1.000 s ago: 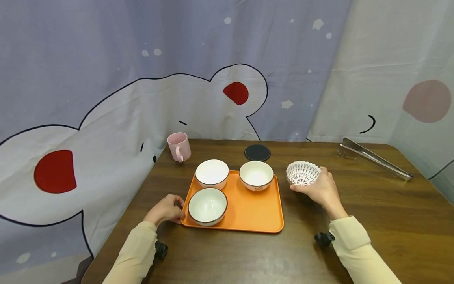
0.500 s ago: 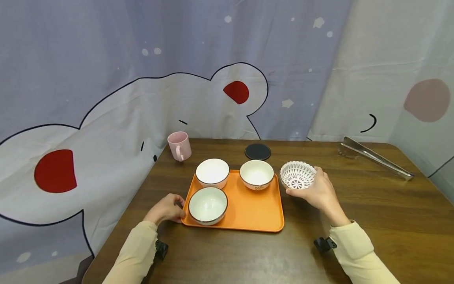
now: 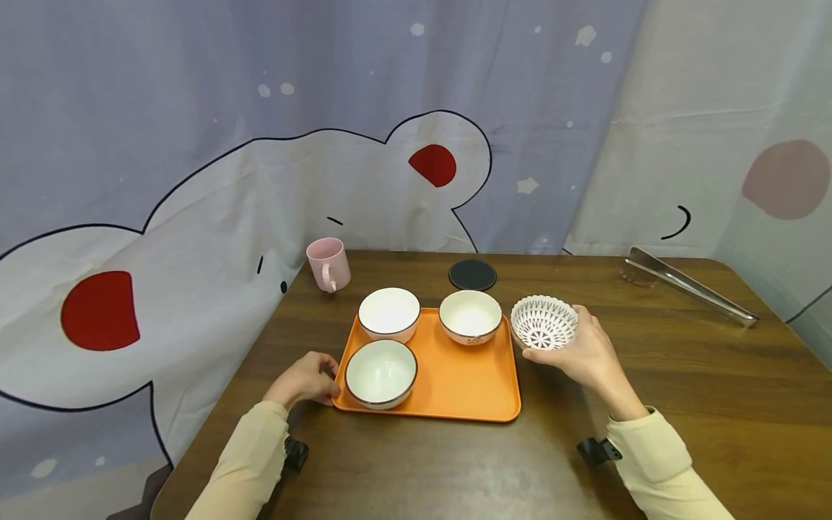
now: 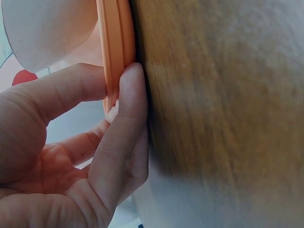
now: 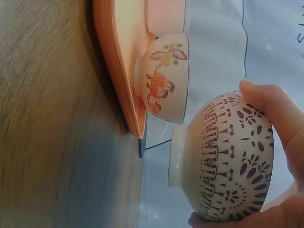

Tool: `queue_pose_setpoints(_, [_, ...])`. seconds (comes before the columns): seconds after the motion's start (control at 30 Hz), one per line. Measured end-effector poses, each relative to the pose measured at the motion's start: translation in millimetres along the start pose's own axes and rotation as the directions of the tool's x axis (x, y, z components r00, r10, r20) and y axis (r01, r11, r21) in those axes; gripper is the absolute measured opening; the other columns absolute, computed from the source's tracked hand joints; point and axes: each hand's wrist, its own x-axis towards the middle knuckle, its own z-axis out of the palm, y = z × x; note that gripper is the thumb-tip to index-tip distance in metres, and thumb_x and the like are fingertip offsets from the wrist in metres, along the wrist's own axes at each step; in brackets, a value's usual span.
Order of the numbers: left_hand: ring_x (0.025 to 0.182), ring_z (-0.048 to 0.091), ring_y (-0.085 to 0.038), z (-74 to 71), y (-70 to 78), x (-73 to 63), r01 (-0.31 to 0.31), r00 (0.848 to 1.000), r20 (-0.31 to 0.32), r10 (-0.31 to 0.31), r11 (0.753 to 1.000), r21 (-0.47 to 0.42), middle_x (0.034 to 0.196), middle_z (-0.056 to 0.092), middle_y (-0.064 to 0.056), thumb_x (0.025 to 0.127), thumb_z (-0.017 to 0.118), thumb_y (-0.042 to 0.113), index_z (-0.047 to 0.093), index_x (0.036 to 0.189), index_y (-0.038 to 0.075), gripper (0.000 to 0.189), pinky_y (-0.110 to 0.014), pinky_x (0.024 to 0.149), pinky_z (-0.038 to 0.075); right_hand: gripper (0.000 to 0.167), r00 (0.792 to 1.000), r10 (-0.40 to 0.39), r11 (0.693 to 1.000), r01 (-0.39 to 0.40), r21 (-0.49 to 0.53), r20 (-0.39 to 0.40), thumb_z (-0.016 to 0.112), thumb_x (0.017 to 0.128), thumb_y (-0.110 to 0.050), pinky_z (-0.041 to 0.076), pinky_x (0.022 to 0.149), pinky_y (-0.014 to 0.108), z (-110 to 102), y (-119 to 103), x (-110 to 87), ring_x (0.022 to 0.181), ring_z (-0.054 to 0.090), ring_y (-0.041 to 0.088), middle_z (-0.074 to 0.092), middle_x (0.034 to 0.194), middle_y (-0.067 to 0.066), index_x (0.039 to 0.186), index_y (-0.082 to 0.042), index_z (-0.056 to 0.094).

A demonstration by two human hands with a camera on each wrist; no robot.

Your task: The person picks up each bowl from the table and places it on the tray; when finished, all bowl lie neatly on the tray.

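Observation:
My right hand [image 3: 588, 354] grips a small white bowl with a dark leaf-like pattern [image 3: 544, 323], thumb and fingers spread across its rim. The right wrist view shows this patterned bowl [image 5: 232, 161] raised off the wood, its foot close beside a fruit-painted bowl [image 5: 166, 78]. At the left, my left hand [image 3: 305, 379] pinches the near-left corner of an orange tray [image 3: 464, 383]; in the left wrist view the thumb lies on the tray's rim [image 4: 114, 42] and fingers curl beneath it. Three white bowls stand on the tray: front left [image 3: 381, 373], back left [image 3: 388, 313] and back right [image 3: 470, 316].
A pink mug [image 3: 328, 264] stands at the table's back left. Behind the tray lies a round black coaster [image 3: 472, 275]. Metal tongs [image 3: 692, 287] lie at the back right of the wooden table [image 3: 715, 390]. A printed curtain [image 3: 292, 202] hangs behind.
My right hand has carried the patterned bowl left, up to the tray's right edge, with its inside tipped more toward the head camera. The left hand and tray have stayed put.

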Motion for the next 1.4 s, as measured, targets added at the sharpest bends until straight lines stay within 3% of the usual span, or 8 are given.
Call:
queue_pose_setpoints(0.47, [0.06, 0.063, -0.017, 0.7, 1.0, -0.1, -0.014, 1.0, -0.002, 0.014, 1.0, -0.017, 0.086, 0.059, -0.016, 0.072, 0.068, -0.009, 0.057, 0.099, -0.006, 0.029, -0.031, 0.06, 0.061, 0.119, 0.999, -0.05, 0.999, 0.05, 0.014, 0.012, 0.09, 0.06, -0.046, 0.045, 0.093, 0.057, 2, -5, -14.3, 0.111, 0.051, 0.046, 0.046, 0.127, 0.032, 0.143, 0.009, 0.026])
queue_pose_setpoints(1.03, [0.062, 0.064, -0.018, 0.0, 1.0, -2.8, -0.027, 1.0, 0.002, 0.027, 1.0, -0.012, 0.087, 0.059, -0.017, 0.073, 0.067, -0.009, 0.056, 0.099, -0.007, 0.029, -0.032, 0.06, 0.061, 0.117, 0.995, -0.072, 0.996, 0.069, 0.055, 0.064, 0.092, 0.057, -0.045, 0.047, 0.094, 0.053, 21, -16, -29.2, 0.111, 0.053, 0.04, 0.048, 0.127, 0.027, 0.142, 0.007, 0.029])
queue_pose_setpoints(1.4, [0.062, 0.063, -0.018, 0.8, -0.9, -1.2, -0.027, 1.0, -0.003, 0.027, 1.0, -0.008, 0.087, 0.06, -0.017, 0.072, 0.067, -0.009, 0.057, 0.099, -0.007, 0.028, -0.032, 0.06, 0.061, 0.111, 0.989, -0.113, 0.993, 0.109, 0.05, 0.092, 0.092, 0.054, -0.045, 0.05, 0.084, 0.043, 38, -21, -33.4, 0.101, 0.056, 0.032, 0.053, 0.12, 0.02, 0.138, 0.0, 0.035])
